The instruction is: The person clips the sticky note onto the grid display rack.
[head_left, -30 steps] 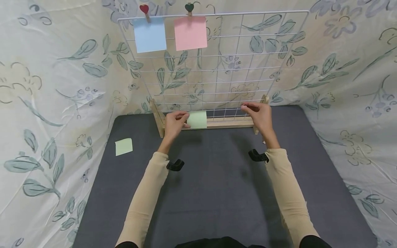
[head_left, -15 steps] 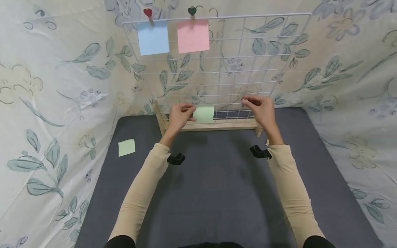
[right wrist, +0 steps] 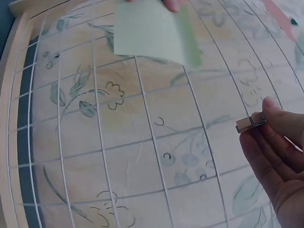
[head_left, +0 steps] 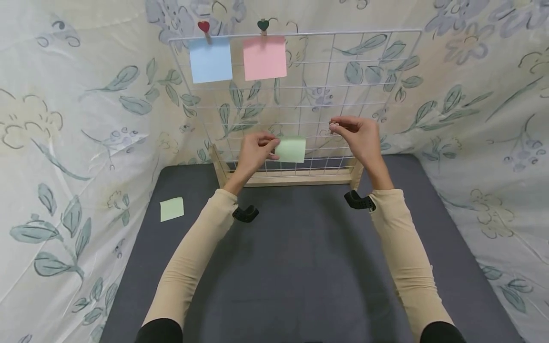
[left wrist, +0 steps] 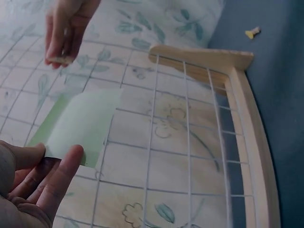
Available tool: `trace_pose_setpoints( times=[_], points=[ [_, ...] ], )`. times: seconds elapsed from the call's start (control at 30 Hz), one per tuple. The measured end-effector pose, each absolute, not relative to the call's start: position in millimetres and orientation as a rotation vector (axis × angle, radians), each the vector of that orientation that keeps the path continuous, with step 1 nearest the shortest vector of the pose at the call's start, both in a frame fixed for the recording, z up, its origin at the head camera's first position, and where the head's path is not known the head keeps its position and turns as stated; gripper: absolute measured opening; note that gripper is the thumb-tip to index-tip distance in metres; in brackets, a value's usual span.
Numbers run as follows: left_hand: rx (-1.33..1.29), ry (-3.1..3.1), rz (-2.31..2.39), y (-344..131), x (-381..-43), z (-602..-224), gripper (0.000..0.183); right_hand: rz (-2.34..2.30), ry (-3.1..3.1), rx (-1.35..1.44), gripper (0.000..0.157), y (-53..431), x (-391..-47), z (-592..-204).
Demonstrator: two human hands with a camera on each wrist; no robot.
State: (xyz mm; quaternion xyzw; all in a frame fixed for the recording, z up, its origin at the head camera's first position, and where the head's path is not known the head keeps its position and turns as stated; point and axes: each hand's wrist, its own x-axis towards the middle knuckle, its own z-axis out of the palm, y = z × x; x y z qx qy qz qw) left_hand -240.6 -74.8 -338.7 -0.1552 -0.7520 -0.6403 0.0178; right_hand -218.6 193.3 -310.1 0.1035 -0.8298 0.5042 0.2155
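My left hand (head_left: 256,153) pinches a light green paper note (head_left: 291,149) by its left edge, in front of the lower part of the white wire grid (head_left: 317,86). The left wrist view shows the note (left wrist: 85,122) bending slightly between thumb and fingers. To the right, my right hand (head_left: 360,136) pinches a small wooden clothespin (right wrist: 250,122) by one end, apart from the note. Along the grid's top wire hang a blue note (head_left: 210,60) under a red heart clip (head_left: 204,27) and a pink note (head_left: 264,58) under a dark green heart clip (head_left: 263,25).
The grid stands in a wooden base (head_left: 300,180) at the back of the dark grey table (head_left: 291,257). Another green note (head_left: 171,209) lies on the table at left. A small yellow-topped clip (left wrist: 253,33) lies beyond the base. Floral cloth (head_left: 103,109) hangs behind.
Both hands have risen in front of the grid. My left hand has carried the green note up and to the right, nearer the clothespin in my right hand.
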Motion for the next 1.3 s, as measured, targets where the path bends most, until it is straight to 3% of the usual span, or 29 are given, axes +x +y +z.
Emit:
trace_pose_setpoints(
  times=[0.67, 1.3],
  points=[
    [-0.700, -2.198, -1.889, -52, -248, -272, 0.017, 1.279, -2.242, 0.398, 0.021, 182, -231, -251],
    [-0.665, -2.162, -1.714, -40, -252, -192, 0.014, 1.271, -2.134, 0.355, 0.021, 183, -248, -191]
  ],
)
